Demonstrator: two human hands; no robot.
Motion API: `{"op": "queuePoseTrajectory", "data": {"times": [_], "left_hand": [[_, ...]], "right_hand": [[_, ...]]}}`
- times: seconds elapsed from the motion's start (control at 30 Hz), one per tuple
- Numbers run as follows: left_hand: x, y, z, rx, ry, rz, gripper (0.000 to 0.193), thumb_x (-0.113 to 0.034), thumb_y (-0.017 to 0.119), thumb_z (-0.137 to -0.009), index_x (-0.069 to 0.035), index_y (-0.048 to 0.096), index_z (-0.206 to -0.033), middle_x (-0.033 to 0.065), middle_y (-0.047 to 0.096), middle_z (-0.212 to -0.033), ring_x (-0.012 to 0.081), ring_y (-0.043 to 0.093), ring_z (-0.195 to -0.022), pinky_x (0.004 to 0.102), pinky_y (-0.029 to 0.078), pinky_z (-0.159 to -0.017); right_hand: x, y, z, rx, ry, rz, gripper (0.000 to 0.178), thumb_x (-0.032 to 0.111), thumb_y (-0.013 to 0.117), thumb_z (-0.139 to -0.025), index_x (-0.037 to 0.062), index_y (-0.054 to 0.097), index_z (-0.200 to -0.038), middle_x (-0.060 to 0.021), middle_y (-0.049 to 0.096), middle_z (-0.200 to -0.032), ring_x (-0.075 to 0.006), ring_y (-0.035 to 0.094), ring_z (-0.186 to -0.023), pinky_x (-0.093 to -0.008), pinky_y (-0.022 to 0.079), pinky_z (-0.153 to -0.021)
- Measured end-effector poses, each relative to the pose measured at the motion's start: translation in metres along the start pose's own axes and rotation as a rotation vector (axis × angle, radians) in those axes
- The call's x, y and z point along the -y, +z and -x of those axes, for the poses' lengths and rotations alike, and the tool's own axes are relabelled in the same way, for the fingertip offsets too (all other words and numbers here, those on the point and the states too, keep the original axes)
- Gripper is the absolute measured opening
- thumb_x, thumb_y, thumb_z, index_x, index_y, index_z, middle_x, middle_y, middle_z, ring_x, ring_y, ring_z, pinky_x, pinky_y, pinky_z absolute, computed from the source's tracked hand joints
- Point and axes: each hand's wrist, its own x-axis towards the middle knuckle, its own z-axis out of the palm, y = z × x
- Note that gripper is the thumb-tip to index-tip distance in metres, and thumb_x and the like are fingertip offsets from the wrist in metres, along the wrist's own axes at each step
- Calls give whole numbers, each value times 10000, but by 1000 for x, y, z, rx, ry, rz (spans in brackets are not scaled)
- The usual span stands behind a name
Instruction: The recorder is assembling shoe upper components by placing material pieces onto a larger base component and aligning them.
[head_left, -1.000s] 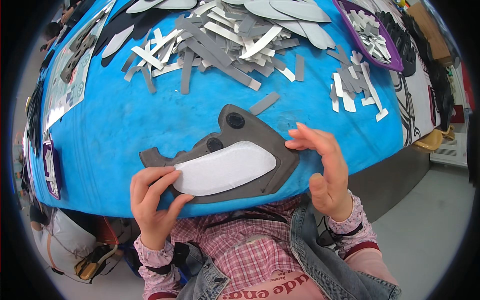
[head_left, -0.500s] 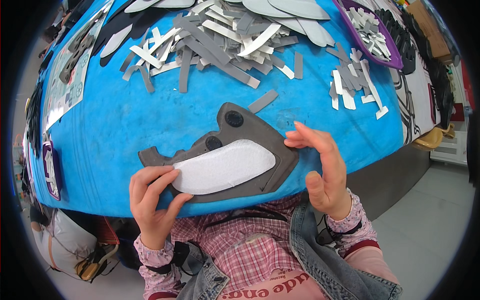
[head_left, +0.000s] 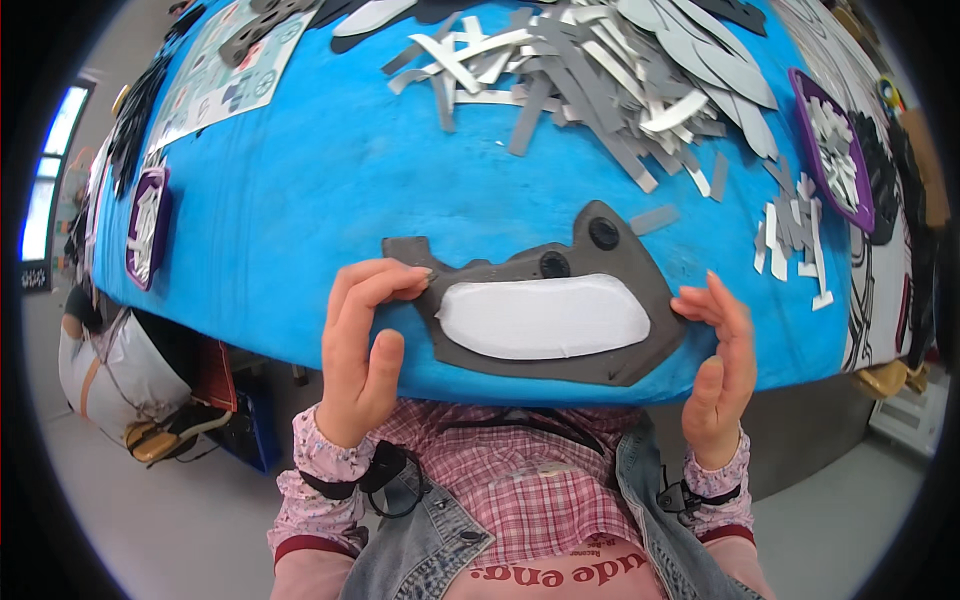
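A dark grey foam piece (head_left: 480, 360) with a notched upper edge lies flat near the front edge of the blue-covered table (head_left: 300, 200). Two black round discs (head_left: 603, 235) are set in its upper part. A white elongated pad (head_left: 545, 316) rests on it, inside the foam's outline. My left hand (head_left: 365, 340) touches the foam's left end with its fingertips, thumb held apart. At the opposite end my right hand (head_left: 718, 365) has its fingertips against the foam's right edge, its thumb also apart. Neither hand grips anything.
Beyond the foam lies a heap of grey and white strips (head_left: 590, 90), with large pale pads (head_left: 700, 60) behind. Purple trays stand at the left (head_left: 150, 225) and right (head_left: 835, 150). A smaller strip pile (head_left: 795, 225) lies by the right tray. A printed sheet (head_left: 235, 80) is at far left.
My left thumb and fingers have let go of the pad's left end, and the fingers now touch the foam. The pad lies lower at its right end. The view has shifted leftward.
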Motion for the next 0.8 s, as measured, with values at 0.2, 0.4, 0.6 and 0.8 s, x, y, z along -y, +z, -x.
{"op": "queuePoseTrajectory", "data": {"times": [0.2, 0.4, 0.6, 0.8], "left_hand": [[2, -2, 4, -10, -27, 89, 425, -297, 369, -1040, 58, 570, -1157, 172, 546, -1130, 241, 567, -991, 348, 458, -894], [1, -3, 4, 35, -41, 60, 476, -330, 317, -1050, 66, 553, -1165, 163, 522, -1142, 238, 565, -1022, 354, 463, -921], [0, -3, 3, 30, -37, 0, 474, -375, 444, -1005, 51, 564, -1175, 157, 545, -1116, 238, 569, -999, 347, 469, -892], [2, 0, 2, 56, 79, -163, 629, -236, 876, -655, -39, 595, -1181, 119, 569, -1108, 253, 588, -986, 353, 512, -829]], "right_hand": [[0, 1, 2, -13, 16, 33, 627, 448, 439, -998, -63, 430, -1360, -198, 576, -1176, -265, 621, -1013, -373, 473, -905], [-3, 2, 1, -19, -12, 35, 578, 401, 442, -1002, -58, 439, -1354, -195, 579, -1169, -263, 622, -1008, -371, 474, -901], [-2, 3, 2, -23, -16, 44, 513, 305, 504, -981, -50, 451, -1348, -186, 584, -1159, -257, 623, -997, -365, 473, -901], [1, 3, 2, -24, 16, 42, 487, 250, 546, -955, -41, 466, -1338, -182, 583, -1183, -278, 609, -1032, -375, 461, -926]]}}
